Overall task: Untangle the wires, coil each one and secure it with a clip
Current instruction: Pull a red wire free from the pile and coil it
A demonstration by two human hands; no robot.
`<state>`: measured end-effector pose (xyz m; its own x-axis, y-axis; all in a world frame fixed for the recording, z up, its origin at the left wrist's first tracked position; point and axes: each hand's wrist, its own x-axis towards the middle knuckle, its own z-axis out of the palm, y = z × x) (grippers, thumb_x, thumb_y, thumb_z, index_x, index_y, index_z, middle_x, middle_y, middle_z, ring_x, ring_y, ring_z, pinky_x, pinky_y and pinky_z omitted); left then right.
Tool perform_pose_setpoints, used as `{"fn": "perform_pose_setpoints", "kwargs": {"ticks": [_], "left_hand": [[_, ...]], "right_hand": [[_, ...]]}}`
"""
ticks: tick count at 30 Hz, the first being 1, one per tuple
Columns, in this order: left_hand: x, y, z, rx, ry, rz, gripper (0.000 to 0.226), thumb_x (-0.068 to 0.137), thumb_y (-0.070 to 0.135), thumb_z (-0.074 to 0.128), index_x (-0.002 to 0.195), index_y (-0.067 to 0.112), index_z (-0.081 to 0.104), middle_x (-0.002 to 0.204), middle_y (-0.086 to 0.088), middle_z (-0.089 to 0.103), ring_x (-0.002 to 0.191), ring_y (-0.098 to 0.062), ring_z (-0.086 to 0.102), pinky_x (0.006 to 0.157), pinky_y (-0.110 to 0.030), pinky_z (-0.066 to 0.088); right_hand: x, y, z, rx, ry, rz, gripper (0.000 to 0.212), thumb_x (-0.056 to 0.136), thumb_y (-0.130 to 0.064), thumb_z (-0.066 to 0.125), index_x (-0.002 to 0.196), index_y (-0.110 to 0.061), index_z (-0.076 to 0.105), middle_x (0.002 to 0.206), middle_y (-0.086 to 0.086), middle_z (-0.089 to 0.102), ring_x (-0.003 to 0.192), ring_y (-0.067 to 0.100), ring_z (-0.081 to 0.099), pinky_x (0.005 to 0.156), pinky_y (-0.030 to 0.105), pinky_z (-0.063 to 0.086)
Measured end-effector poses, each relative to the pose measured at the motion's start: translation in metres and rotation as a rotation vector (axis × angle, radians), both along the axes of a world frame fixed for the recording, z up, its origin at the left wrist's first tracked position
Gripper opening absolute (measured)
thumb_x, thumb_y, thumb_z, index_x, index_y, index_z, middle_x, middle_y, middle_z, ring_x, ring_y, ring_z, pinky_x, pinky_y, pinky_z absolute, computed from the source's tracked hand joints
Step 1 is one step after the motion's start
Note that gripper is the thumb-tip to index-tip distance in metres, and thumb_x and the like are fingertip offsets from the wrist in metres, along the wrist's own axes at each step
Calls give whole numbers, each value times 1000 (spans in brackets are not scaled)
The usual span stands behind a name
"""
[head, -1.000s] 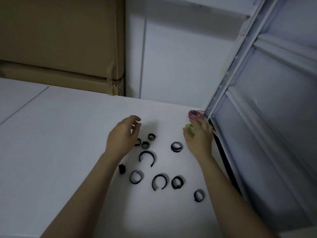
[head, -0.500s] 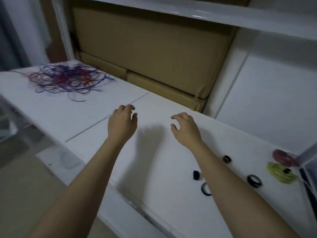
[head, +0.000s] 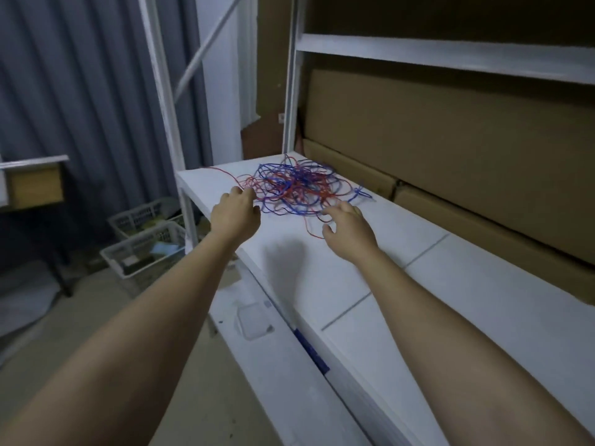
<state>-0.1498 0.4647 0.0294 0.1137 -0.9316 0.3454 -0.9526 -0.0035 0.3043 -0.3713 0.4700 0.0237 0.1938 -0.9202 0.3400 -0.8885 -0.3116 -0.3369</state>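
A loose tangle of red and blue wires lies on the far left end of the white shelf. My left hand hovers at the tangle's near left edge, fingers loosely curled, holding nothing. My right hand reaches to the tangle's near right edge with fingers spread, its fingertips at the outer loops; a red strand runs just beside the thumb. No clips and no coiled wires are in view.
Brown cardboard boxes line the back of the shelf under an upper white shelf board. A white upright post stands behind the tangle. Plastic baskets sit on the floor to the left, by a dark curtain.
The view has swung left from the black clips and coiled wires to the tangle. Both hands have moved across the shelf and now reach the tangle's near edge.
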Motion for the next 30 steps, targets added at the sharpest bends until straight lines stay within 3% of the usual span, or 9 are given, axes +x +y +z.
{"fn": "perform_pose_setpoints", "kwargs": {"ticks": [13,20,25,28,30], "left_hand": [[161,-170,-3,81,-69,-8,35,98,26,46,131,14,47,134,-11,49,117,-31,49,89,-42,50],[229,-272,-24,102,-85,-44,38,98,23,44,136,19,45,134,-8,48,118,-29,48,87,-41,49],[256,-336,-35,180,-71,-102,35,99,21,44,133,13,44,130,-13,47,110,-32,51,86,-44,50],[262,-366,-42,202,-83,-195,36,98,18,46,133,11,44,131,-13,47,109,-32,52,85,-40,47],[263,-384,-47,286,-130,-272,41,97,18,48,137,11,43,135,-15,46,112,-34,53,88,-41,47]], "right_hand": [[181,-189,22,-111,118,66,36,91,-14,50,126,-16,59,127,5,50,123,24,37,101,34,31],[260,-311,1,-38,127,100,39,93,-16,49,132,-16,53,134,5,46,126,24,36,102,36,34],[305,-382,-29,140,142,99,38,95,-24,52,132,-16,54,135,7,47,125,26,40,101,38,38],[322,-406,-49,252,193,102,35,94,-32,56,124,-14,61,123,9,55,110,28,53,89,35,46],[328,-413,-57,267,143,78,26,94,-27,56,112,-11,66,111,9,61,95,27,59,74,30,45]]}}
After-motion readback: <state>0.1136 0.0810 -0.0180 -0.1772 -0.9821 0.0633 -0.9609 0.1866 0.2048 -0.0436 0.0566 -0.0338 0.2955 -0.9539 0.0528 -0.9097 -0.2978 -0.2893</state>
